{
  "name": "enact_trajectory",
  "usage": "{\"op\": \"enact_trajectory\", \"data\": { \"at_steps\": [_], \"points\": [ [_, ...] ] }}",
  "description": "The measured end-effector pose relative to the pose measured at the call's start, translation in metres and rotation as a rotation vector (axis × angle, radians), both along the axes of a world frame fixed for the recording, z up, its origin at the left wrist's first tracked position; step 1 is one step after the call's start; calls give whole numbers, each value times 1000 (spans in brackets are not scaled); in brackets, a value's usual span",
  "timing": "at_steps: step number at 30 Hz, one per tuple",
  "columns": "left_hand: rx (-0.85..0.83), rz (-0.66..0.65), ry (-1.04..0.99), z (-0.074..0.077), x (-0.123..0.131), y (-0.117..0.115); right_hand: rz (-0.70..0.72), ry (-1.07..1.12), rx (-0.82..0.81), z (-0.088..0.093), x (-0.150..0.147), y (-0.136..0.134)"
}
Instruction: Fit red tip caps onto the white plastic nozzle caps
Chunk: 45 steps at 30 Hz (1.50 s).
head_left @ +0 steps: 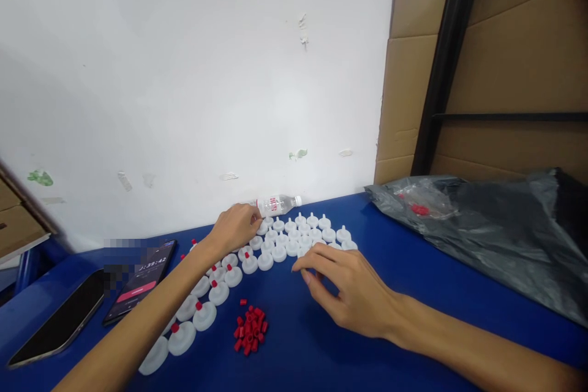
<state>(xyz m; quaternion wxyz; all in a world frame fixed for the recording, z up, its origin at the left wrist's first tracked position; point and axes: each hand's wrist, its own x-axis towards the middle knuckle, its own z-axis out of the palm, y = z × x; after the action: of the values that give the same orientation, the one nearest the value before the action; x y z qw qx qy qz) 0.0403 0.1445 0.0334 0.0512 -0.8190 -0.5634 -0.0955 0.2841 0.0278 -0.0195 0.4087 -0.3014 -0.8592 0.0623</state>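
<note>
Several white plastic caps [294, 237] lie in rows on the blue table [413, 269]; those at the near left carry small red tips [199, 305]. A loose heap of red tips [250, 329] sits in front of the rows. My left hand [234, 228] reaches over the far rows with its fingers curled at a cap, and what it pinches is hidden. My right hand [342, 285] rests on the table by the rows' right end, fingers bent and pressed together near a white cap.
A small clear bottle [278, 204] lies on its side by the wall. Two phones [140, 282] [59, 321] lie at the left. A black plastic bag [496, 226] covers the right side. Cardboard sheets [523, 61] and a black frame stand behind.
</note>
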Motion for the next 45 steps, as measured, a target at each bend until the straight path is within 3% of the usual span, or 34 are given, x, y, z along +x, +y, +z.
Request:
{"op": "enact_trajectory", "data": {
  "at_steps": [4,7,10,13,17,21,24,28,32,45],
  "points": [
    [74,14,-143,18,0,-27,-60,10,0,1,0,0],
    [49,-50,-265,22,3,-59,-162,-7,-57,0,0,0],
    [-149,-248,-591,9,10,-90,-140,-41,-133,-4,-1,0],
    [-320,-310,-730,-10,17,-108,-26,-59,-135,-8,-5,0],
    [-284,-296,-634,-21,14,-112,26,-31,-110,-10,-8,1],
    [-72,-354,-319,-11,-7,-104,-4,-7,-113,-9,-6,3],
    [-159,-281,-186,-3,-28,-101,-11,-16,-121,-8,-4,3],
    [-299,-210,-139,-3,-42,-103,1,-42,-117,-8,-4,1],
    [-353,-184,-90,-8,-40,-106,-8,-52,-119,-9,-4,0],
    [-243,-265,-138,-14,-29,-111,-40,-119,-293,-15,-11,8]
  ]
}}
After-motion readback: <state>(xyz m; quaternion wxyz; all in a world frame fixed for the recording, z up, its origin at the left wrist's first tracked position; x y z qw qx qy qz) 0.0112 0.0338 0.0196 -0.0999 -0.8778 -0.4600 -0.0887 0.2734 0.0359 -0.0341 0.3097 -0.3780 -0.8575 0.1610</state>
